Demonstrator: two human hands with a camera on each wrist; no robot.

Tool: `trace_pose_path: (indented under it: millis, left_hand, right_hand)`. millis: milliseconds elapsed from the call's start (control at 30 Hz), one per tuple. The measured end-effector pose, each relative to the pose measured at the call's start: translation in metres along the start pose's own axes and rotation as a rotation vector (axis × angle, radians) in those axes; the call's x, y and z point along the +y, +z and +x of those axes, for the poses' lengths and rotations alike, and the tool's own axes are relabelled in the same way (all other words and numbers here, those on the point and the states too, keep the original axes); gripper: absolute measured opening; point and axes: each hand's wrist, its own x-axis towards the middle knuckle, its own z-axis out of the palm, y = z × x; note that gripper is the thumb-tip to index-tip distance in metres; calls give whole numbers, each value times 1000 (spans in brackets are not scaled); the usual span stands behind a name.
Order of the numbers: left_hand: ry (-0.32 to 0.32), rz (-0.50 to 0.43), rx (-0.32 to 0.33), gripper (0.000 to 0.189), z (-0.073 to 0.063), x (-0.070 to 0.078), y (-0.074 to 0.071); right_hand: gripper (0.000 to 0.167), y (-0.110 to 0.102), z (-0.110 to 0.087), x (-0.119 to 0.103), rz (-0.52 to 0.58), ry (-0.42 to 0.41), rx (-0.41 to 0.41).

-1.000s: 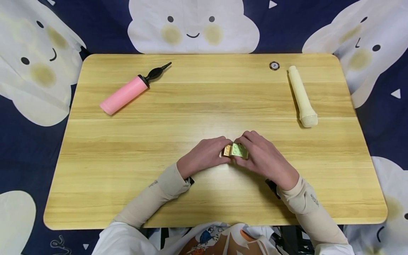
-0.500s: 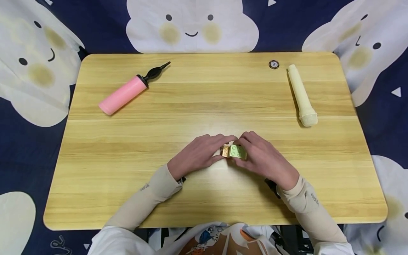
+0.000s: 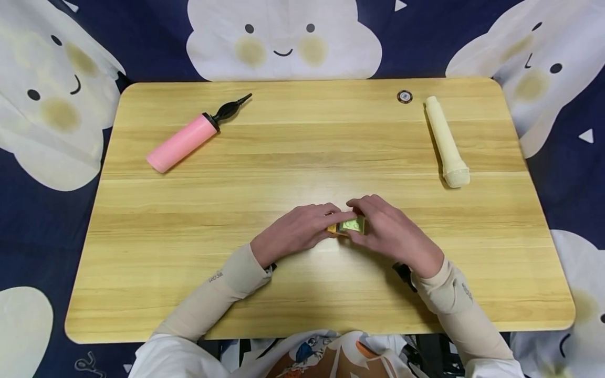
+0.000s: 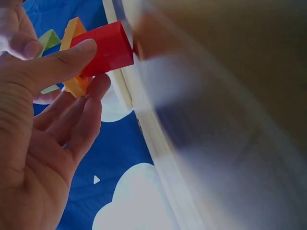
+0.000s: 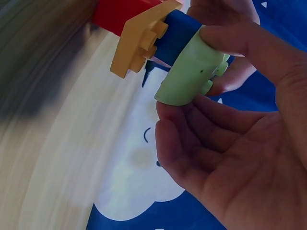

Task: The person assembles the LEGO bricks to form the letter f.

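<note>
Both hands hold a joined row of toy building blocks, low over the front middle of the table. The row runs from a red block [image 4: 108,48] through an orange studded plate [image 5: 128,50] and a blue block [image 5: 177,36] to a rounded light green block [image 5: 187,72]. My left hand [image 3: 294,231] has its thumb on the red block, with fingertips at the orange plate's lower edge; in the head view, one finger reaches across the green block. Thumb and fingers of my right hand [image 3: 397,231] pinch the green block from opposite sides.
A pink hand pump [image 3: 181,143] with a black nozzle lies at the back left of the table [image 3: 302,157]. At the back right are a small round dark disc [image 3: 404,96] and a cream microphone-shaped object [image 3: 446,142]. Cloud-printed cloth surrounds the table.
My left hand spread its fingers and drew back leftward around the blocks, then closed in again with a finger over the green block. My right hand stays nearly in place.
</note>
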Motion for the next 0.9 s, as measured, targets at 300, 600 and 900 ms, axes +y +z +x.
trace_pose_path:
  millis: [300,600,900]
  left_hand:
    - [-42,-137,-50,64,-1,-1,-3]
    - [-112,-292,-57,61,-1,-4,-7]
    - [-151,-480,12,69,2,-7,-13]
  right_hand:
    - [48,0,1,6,33,9,19]
    - [49,-4,2,9,72,-43,64]
    - [71,-9,-1,11,104,-73,14]
